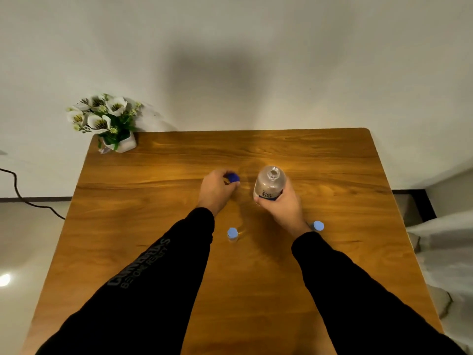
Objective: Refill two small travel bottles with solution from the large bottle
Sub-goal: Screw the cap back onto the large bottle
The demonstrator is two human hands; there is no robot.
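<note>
Right hand (280,204) grips large bottle (269,181); left hand (217,189) pinches cap (233,177).

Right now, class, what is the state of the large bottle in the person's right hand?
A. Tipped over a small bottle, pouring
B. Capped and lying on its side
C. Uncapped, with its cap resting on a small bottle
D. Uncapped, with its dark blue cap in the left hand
D: the large bottle shows an open neck in the right hand, while the left hand pinches the dark blue cap.
</note>
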